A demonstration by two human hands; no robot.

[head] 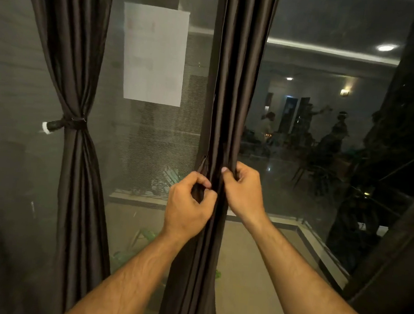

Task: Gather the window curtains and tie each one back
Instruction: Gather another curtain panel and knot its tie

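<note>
Nearest the camera, two bare forearms reach up to the middle curtain (225, 109), a dark brown drape hanging in tight folds straight down the centre of the window. The left hand (188, 204) sits on that curtain's left edge, fingers curled and thumb pinching a fold of the cloth. The right hand (242, 186) is just beside it, slightly higher on the curtain's right edge, fingers wrapped round the gathered fabric and thumb pressed against the front. The two hands are close together but not touching. Well to the left of the middle curtain hangs a second curtain (77, 74), already cinched at its waist by a dark tie (67, 123) that runs to a small white-tipped peg. Between the two curtains, behind them, a sheet of paper (154, 55) is stuck on the window glass (307, 213).
</note>
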